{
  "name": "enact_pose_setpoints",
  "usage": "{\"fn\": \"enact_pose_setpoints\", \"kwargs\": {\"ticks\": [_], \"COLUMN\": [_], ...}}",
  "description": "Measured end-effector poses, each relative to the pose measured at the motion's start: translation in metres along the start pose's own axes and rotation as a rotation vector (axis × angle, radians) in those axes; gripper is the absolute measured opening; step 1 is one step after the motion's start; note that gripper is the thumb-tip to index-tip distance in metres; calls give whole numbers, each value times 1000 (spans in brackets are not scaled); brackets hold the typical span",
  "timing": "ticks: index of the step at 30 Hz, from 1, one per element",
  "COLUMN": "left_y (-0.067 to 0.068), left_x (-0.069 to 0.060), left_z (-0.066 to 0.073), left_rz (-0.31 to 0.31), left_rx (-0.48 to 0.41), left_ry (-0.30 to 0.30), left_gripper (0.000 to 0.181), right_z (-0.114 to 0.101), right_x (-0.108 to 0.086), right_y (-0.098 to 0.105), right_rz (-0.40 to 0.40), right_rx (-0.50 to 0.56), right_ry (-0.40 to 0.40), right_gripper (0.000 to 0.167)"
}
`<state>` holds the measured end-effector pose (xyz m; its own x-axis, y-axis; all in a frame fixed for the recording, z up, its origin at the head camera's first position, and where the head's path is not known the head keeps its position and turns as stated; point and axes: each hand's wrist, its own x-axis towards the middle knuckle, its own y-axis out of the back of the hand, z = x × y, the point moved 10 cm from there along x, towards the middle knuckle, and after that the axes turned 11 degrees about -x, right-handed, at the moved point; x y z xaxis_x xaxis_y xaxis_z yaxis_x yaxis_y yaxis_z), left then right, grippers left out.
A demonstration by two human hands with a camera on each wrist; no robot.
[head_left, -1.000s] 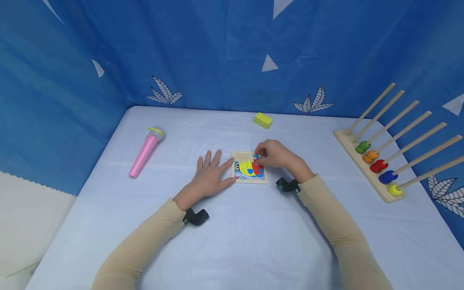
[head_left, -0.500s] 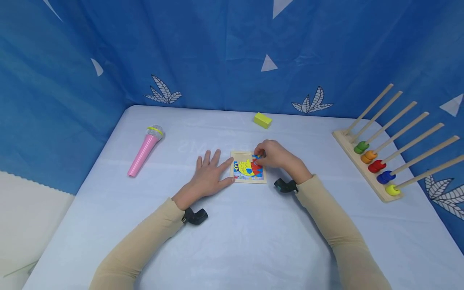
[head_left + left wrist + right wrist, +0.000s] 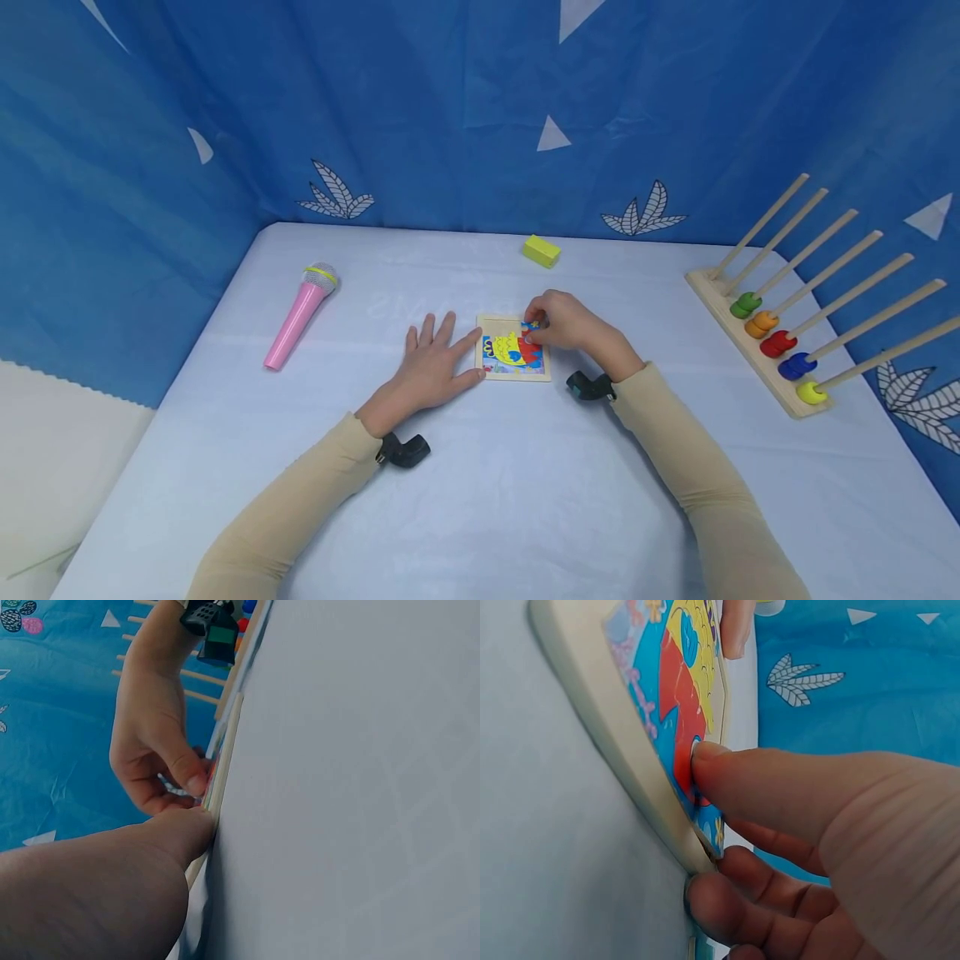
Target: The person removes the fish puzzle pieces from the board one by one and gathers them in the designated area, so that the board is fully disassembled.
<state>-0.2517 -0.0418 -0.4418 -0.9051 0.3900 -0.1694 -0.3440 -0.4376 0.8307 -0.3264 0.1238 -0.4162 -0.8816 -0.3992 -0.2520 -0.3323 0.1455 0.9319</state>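
A small square wooden jigsaw puzzle [image 3: 513, 375] with a yellow, red and blue picture lies flat mid-table in the head view. Bare wood shows in its upper left part. My left hand [image 3: 431, 371] is spread on the table, index fingertip and thumb touching the puzzle's left edge. At the far right corner, my right hand [image 3: 566, 321] pinches a puzzle piece [image 3: 705, 799], thumb on its printed face and fingers curled behind the corner. In the right wrist view that piece stands slightly raised from the frame [image 3: 615, 750]. The fingers partly hide it.
A pink toy microphone [image 3: 294, 323] lies at the left. A yellow block [image 3: 542, 251] sits near the back edge. At the right stands a wooden peg rack [image 3: 765, 350] with coloured rings and tall rods. Blue curtain [image 3: 450, 117] hangs behind the table.
Both hands keep nearly the same place on the puzzle. The head view shifts slightly; nothing else visibly moves.
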Motion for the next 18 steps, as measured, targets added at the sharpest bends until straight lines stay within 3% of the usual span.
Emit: {"fn": "enact_pose_setpoints", "kwargs": {"ticks": [13, 18], "left_y": [1, 0], "left_x": [-1, 1], "left_z": [2, 0], "left_rz": [6, 8], "left_rx": [11, 13], "left_ry": [-5, -6], "left_gripper": [72, 71], "right_z": [-4, -3], "right_x": [-2, -2], "right_y": [4, 5], "right_rz": [23, 25], "right_rx": [-7, 17], "right_ry": [44, 38], "right_gripper": [40, 36]}}
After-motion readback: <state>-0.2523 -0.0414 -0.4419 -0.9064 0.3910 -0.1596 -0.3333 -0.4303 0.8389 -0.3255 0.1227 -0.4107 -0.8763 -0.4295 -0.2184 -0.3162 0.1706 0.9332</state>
